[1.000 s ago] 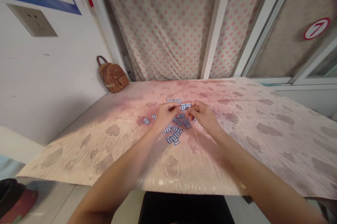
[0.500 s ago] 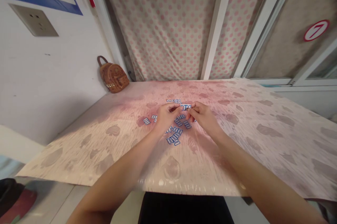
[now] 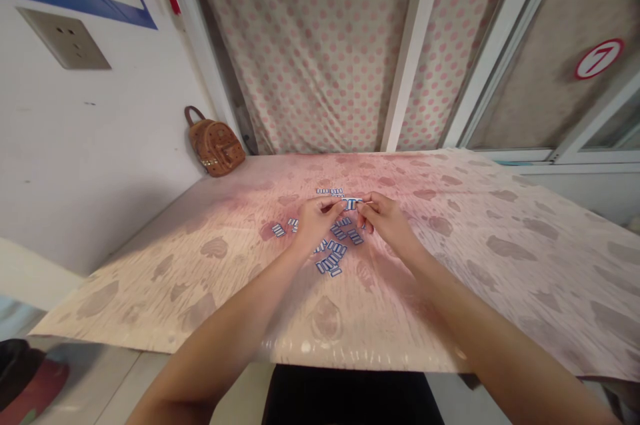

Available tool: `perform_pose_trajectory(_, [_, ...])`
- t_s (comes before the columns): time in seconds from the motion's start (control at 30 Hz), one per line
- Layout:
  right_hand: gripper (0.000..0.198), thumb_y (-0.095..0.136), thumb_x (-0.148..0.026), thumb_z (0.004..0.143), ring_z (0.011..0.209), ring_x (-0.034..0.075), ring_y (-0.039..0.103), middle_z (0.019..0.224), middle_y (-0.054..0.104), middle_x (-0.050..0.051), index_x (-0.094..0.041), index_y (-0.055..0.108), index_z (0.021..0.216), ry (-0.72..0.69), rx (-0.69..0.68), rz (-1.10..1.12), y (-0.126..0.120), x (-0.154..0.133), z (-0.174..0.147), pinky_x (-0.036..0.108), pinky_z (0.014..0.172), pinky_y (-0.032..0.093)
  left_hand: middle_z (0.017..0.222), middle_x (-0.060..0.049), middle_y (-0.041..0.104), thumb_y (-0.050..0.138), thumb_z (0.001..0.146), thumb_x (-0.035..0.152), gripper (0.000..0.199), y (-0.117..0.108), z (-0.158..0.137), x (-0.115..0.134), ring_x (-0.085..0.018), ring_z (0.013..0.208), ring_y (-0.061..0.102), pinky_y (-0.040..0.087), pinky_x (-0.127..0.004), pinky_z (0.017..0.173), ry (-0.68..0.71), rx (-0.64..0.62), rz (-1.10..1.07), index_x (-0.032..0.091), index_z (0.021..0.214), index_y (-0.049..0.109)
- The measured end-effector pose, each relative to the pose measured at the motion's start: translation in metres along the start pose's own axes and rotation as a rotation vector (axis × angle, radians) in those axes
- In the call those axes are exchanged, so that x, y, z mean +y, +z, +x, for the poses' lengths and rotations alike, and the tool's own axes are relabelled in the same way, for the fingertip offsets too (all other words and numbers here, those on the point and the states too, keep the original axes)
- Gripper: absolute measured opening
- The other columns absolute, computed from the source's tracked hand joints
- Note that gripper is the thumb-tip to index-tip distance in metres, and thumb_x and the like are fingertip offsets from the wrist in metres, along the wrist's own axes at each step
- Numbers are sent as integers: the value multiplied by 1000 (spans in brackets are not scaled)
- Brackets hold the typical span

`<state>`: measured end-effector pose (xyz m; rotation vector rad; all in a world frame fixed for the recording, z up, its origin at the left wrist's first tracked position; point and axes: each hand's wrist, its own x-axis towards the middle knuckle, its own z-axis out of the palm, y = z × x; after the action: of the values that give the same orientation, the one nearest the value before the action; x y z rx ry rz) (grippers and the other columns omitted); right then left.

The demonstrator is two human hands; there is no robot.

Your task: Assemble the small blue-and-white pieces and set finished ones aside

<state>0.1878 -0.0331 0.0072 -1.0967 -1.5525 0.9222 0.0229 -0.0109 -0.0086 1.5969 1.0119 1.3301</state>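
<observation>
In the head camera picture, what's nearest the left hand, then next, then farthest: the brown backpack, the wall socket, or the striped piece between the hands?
1. Striped piece: touching the left hand, on its right.
2. Brown backpack: farther back, to the left.
3. Wall socket: highest up, far left.

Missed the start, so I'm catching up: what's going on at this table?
A person holds a small blue-and-white piece between the fingertips of the left hand and right hand. Similar loose pieces lie scattered on the patterned tablecloth, mostly nearer the person, and a short row sits just beyond the hands. The markings are too small to make out. A brown bag rests at the far left, by the wall.
</observation>
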Motion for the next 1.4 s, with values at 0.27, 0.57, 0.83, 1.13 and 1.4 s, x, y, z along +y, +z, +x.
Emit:
perform_pose_trajectory(0.27, [24, 59, -42, 84, 49, 10, 54, 62, 64, 0, -20, 55, 75, 5, -7, 106, -5, 2, 3, 25, 52, 43, 79, -5, 73, 68, 79, 37, 25, -1, -1, 6, -14, 67, 62, 50, -25, 65, -35, -19, -92, 14, 86, 76])
perform_pose_trajectory(0.57, [25, 59, -42, 84, 48, 10, 53, 61, 63, 0, -20, 55, 75, -20, -10, 85, -4, 3, 3, 24, 50, 43, 79, -5, 73, 69, 77, 40, 27, 0, -1, 4, -15, 69, 64, 51, -27, 66, -46, -37, -126, 14, 84, 75])
perform_pose_trajectory(0.83, [23, 62, -41, 82, 47, 10, 50, 60, 60, -2, -20, 57, 75, -41, -36, 85, -5, 4, 5, 25, 49, 40, 76, -4, 71, 70, 77, 41, 27, -2, -1, 8, -14, 67, 63, 50, -25, 64, -64, -34, -164, 14, 82, 74])
perform_pose_trajectory(1.13, [20, 59, -35, 83, 48, 10, 49, 58, 58, -3, -20, 54, 72, -51, 5, 19, -4, 3, 3, 25, 50, 39, 80, -6, 72, 69, 78, 39, 27, 0, 0, 5, -14, 69, 64, 50, -25, 66, -56, -60, -147, 14, 86, 74])
perform_pose_trajectory(1.4, [25, 58, -38, 84, 48, 10, 47, 57, 56, -3, -19, 53, 69, -49, -3, 21, -4, 2, 4, 24, 49, 37, 73, -5, 71, 70, 77, 37, 25, 1, -1, 8, -13, 64, 63, 50, -25, 64, -84, -49, -171, 13, 80, 73])
